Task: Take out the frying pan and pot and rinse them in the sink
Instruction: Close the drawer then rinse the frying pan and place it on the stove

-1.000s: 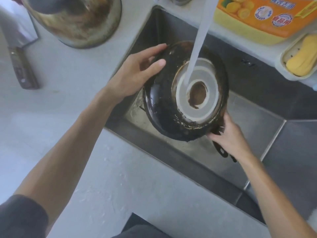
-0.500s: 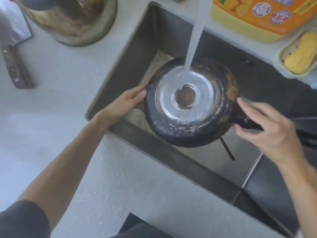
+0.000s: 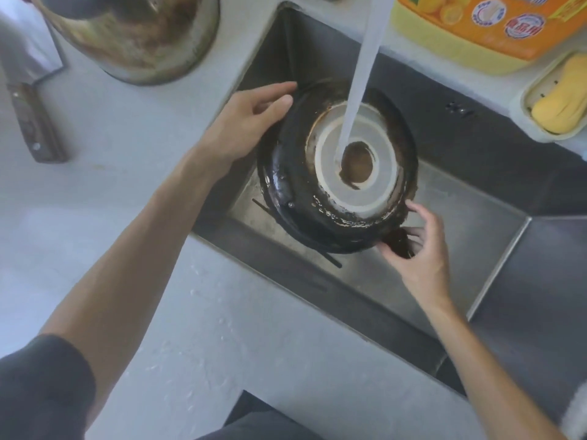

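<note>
A blackened frying pan [image 3: 286, 198] is held upside down and tilted over the steel sink [image 3: 470, 236], its pale ringed base facing up. A stream of tap water [image 3: 362, 74] falls onto that base. My left hand [image 3: 244, 125] holds the pan's upper left rim, fingers laid along the edge. At the pan's lower right, my right hand [image 3: 422, 252] curls round the dark handle stub. The stained metal pot [image 3: 133, 36] stands on the counter at the top left.
A knife [image 3: 31, 122] with a wooden handle lies on the pale counter [image 3: 127, 217] at the left. Behind the sink stand an orange detergent bottle [image 3: 486, 23] and a tray with a yellow sponge [image 3: 562, 106]. A thin dark stick [image 3: 330, 258] lies in the basin under the pan.
The pan has tipped from nearly flat back to a tilt facing me. My right hand moved from the pan's right side down under its lower right. My left hand shifted up along the rim.
</note>
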`<state>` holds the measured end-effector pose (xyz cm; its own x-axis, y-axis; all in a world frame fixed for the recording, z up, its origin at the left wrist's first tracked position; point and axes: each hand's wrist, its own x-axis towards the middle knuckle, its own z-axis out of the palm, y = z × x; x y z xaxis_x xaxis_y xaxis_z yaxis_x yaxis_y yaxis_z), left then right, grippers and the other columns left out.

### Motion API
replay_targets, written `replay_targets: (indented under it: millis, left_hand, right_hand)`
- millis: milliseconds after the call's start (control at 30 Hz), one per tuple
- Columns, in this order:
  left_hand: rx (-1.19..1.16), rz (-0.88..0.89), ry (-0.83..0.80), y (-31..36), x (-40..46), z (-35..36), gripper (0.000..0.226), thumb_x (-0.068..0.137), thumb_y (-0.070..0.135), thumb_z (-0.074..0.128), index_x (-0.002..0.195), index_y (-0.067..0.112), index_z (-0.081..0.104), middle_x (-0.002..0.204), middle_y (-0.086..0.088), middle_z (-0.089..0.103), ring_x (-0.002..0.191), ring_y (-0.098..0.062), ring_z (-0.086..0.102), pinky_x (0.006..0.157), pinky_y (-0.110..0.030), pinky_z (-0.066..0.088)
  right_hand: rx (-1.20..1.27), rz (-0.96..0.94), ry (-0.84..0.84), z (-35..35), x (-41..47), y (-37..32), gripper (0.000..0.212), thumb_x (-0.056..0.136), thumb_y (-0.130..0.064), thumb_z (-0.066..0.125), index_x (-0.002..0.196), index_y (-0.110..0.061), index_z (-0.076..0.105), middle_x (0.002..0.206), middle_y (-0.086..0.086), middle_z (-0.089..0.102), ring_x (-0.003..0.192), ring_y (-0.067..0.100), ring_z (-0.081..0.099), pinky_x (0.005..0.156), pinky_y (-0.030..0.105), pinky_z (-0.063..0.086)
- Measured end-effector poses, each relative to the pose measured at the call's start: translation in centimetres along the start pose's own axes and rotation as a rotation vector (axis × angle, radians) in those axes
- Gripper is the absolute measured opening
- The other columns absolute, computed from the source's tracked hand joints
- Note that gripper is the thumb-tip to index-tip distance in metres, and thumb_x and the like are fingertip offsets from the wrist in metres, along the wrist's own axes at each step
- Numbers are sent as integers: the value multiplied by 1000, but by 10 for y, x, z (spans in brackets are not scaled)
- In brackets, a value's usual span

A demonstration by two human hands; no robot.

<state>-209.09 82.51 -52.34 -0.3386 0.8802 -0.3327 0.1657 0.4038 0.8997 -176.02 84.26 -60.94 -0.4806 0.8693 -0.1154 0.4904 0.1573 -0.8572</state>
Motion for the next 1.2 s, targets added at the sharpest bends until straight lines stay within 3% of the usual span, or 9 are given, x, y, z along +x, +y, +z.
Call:
replay_targets:
  millis: [67,167,367,500,633,767,967,1100,1200]
  left_hand:
    - [67,19,-76,-5,9,0,39,98,26,47,135,16,50,127,8,59,113,5,56,95,-14,44]
    - [36,-5,-127,-21,16,6,40,100,13,40,140,10,42,137,6,50,122,3,48,101,-13,38]
    - [-147,-185,-117,-46,-6,18,33,95,24,43,119,42,59,114,18,67,109,-4,62,88,-20,49]
    - [-134,-326,-79,-67,-17,18,34,100,20,36,115,35,63,114,6,69,104,-15,64,91,-34,51]
    - [-93,-413,62,-68,-25,14,33,99,26,37,125,20,57,122,-3,62,97,-11,63,79,-25,52]
    - [-82,-376,145,-49,-24,-6,31,90,47,46,83,33,73,88,6,72,80,-10,66,73,-25,53]
    - [248,-285,95,-25,-14,-14,64,76,79,32,60,25,63,55,12,59,47,1,52,66,-14,47]
    - [351,-120,-91,-22,-17,-3,34,86,69,36,90,54,66,79,40,65,80,21,58,79,-6,43]
    - [406,-11,-247,-39,-8,-2,32,96,35,49,123,21,60,105,-8,71,94,-20,66,96,-38,48]
  right_hand:
    - [-143,-111,164,6,-15,-9,69,73,-16,78,132,-32,46,131,2,48,109,17,58,87,25,52]
    - [-339,-242,297,-1,-28,-24,53,79,-17,72,128,-25,54,131,7,48,85,15,62,79,11,44]
    - [-597,-457,128,-54,-2,-57,50,82,-19,69,128,-33,56,134,-3,49,84,19,62,71,32,54]
    - [-545,-373,-134,-86,42,-69,58,76,-28,73,130,-38,55,138,-12,52,98,12,61,89,32,51]
    - [-351,-169,-376,-90,74,-64,60,75,-32,71,129,-47,51,133,-25,52,120,-8,51,107,17,35]
    - [-148,-13,-379,-63,59,-47,61,80,-19,73,130,-43,46,123,-22,56,107,-24,47,94,0,33]
    - [168,175,-382,-39,20,-24,43,94,-11,54,110,-50,60,84,-15,71,71,-1,63,68,14,49]
    - [203,241,-511,-52,28,-20,24,94,-21,53,99,-39,67,75,7,70,59,13,59,60,21,49]
    - [197,279,-650,-70,46,-18,19,87,-16,64,99,-29,68,72,9,69,57,13,57,59,20,49]
